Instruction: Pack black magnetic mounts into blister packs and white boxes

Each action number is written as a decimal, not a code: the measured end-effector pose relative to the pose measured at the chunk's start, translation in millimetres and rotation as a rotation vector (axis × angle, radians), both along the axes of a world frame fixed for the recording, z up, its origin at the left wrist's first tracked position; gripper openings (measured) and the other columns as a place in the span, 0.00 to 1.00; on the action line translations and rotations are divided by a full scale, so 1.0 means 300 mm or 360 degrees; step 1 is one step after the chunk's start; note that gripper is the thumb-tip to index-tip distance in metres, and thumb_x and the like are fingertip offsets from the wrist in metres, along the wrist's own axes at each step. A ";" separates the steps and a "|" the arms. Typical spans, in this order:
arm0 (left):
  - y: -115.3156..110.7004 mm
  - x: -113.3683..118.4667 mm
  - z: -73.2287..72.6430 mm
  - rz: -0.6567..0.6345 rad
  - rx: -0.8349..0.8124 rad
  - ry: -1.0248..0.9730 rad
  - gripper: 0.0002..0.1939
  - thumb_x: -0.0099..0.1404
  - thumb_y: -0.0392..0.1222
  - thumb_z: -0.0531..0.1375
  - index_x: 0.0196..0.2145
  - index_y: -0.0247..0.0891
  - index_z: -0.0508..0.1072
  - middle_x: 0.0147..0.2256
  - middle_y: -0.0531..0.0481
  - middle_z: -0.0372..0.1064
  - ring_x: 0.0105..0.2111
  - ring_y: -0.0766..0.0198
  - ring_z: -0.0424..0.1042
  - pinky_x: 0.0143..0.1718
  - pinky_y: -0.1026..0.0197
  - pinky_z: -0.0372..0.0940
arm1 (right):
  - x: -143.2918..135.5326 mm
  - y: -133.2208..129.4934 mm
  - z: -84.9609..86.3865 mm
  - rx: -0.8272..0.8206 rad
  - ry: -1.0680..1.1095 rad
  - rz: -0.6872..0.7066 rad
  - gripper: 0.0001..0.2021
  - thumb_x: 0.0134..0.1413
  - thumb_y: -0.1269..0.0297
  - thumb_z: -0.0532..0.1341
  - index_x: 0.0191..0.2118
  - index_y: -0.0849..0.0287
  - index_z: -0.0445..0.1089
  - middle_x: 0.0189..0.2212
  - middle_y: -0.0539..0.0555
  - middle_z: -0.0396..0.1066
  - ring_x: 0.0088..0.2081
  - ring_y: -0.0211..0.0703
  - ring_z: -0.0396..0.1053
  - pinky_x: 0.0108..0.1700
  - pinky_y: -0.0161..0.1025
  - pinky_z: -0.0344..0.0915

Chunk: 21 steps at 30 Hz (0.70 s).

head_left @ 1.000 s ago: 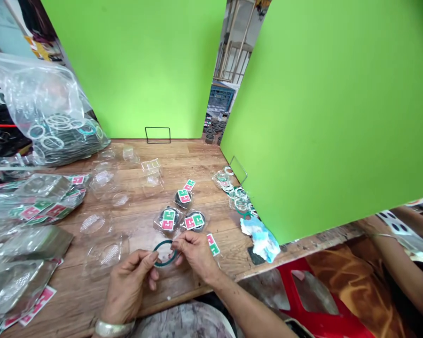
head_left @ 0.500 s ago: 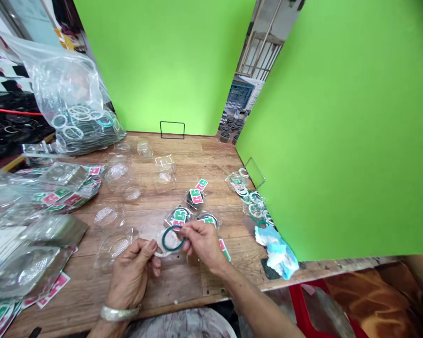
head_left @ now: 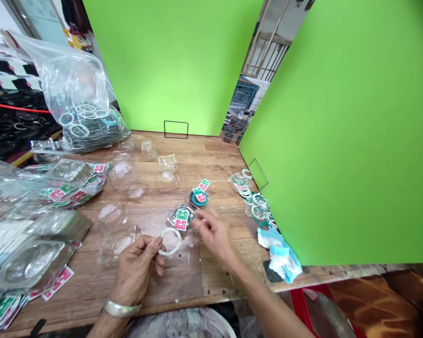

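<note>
A white ring [head_left: 179, 244] is pinched between thumb and fingers of my left hand [head_left: 139, 263], above the table's front part. My right hand [head_left: 213, 234] is blurred by motion, just right of a clear packet with a dark ring and a green and pink card [head_left: 182, 219]; whether it holds anything cannot be made out. Behind it, a teal ring [head_left: 199, 197] lies on a dark disc, with green and pink cards [head_left: 204, 184] partly over and beside it.
Clear plastic shells [head_left: 121, 241] stand on the left of the wooden table [head_left: 183, 291]. A bag of rings [head_left: 88, 117] sits at the back left. Loose rings [head_left: 259, 206] and a blue and white cloth [head_left: 280, 258] lie along the right edge, by a green panel [head_left: 338, 141].
The teal ring has left my right hand and lies on the dark disc. My right hand has moved slightly up and right. The white ring stays in my left hand.
</note>
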<state>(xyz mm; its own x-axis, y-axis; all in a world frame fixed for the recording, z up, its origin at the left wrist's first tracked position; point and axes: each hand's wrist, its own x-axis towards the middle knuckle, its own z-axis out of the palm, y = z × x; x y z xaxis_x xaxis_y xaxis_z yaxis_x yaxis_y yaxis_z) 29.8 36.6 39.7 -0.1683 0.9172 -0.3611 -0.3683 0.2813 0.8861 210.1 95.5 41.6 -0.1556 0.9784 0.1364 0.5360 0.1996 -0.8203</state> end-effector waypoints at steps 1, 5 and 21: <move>-0.001 0.013 0.005 -0.0049 -0.0006 -0.0033 0.18 0.47 0.52 0.68 0.22 0.34 0.70 0.17 0.53 0.67 0.14 0.70 0.62 0.13 0.68 0.59 | -0.014 -0.049 -0.004 -0.0055 0.0106 0.0117 0.11 0.58 0.59 0.57 0.36 0.58 0.73 0.28 0.49 0.68 0.30 0.36 0.65 0.33 0.30 0.58; -0.001 0.030 0.017 -0.0066 -0.0040 -0.0066 0.19 0.44 0.52 0.69 0.22 0.33 0.71 0.19 0.52 0.68 0.16 0.68 0.63 0.13 0.66 0.61 | -0.060 -0.074 -0.008 -0.0180 -0.0130 0.0188 0.19 0.64 0.59 0.48 0.27 0.60 0.70 0.17 0.46 0.63 0.22 0.34 0.61 0.25 0.29 0.54; -0.039 -0.046 -0.087 -0.0233 -0.0271 0.0249 0.19 0.42 0.54 0.69 0.25 0.36 0.74 0.24 0.50 0.71 0.20 0.65 0.66 0.17 0.66 0.63 | 0.480 0.059 0.035 -0.0270 -0.1269 -0.0820 0.13 0.62 0.68 0.51 0.41 0.63 0.73 0.41 0.64 0.72 0.45 0.49 0.68 0.43 0.37 0.61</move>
<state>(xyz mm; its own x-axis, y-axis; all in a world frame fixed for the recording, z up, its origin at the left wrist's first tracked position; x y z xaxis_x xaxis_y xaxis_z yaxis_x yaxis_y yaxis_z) 16.0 25.0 13.7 -0.1043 0.8641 -0.4923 -0.1753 0.4713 0.8644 354.1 113.1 52.0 0.3125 0.9495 0.0271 0.9369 -0.3034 -0.1734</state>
